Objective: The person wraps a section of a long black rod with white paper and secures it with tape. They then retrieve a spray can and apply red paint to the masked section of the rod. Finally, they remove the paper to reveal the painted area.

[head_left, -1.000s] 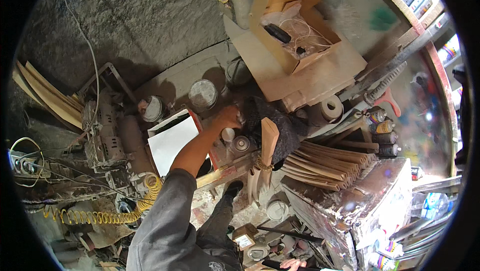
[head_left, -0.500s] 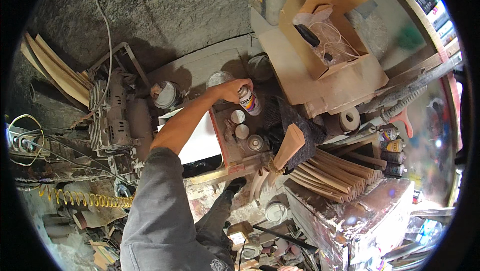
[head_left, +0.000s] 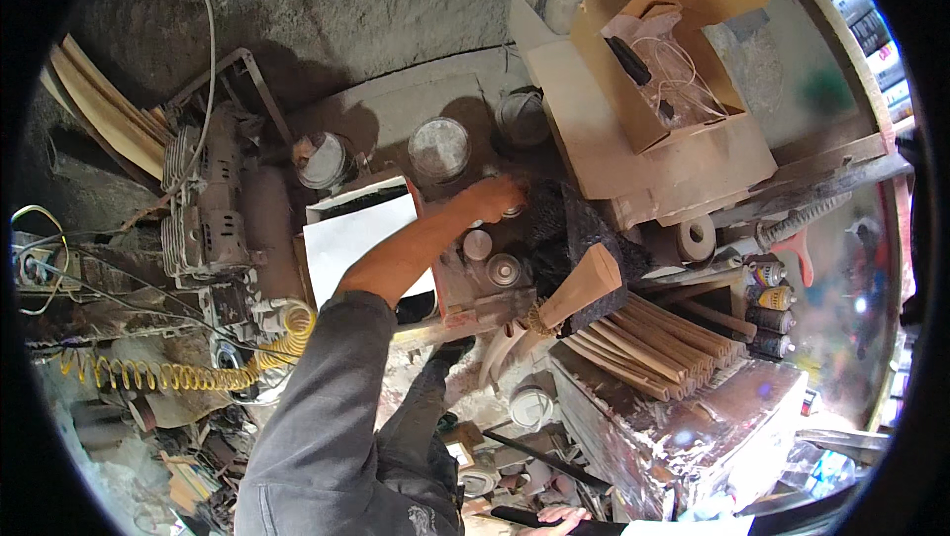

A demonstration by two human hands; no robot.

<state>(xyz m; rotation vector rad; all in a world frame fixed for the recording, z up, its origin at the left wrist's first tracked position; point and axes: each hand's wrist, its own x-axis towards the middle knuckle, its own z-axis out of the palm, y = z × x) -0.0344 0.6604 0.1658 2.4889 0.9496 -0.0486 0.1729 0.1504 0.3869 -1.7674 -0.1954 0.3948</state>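
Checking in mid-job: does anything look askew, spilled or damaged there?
The white sheet sits askew across the open box, leaving dark gaps at its ends. The large block under the wooden strips looks damaged, its surface patchy and worn. No clear spill shows near the left hand.

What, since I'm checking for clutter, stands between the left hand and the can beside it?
Nothing visible: the left hand is right at the can. The dark cloth lies to the right, not between them.
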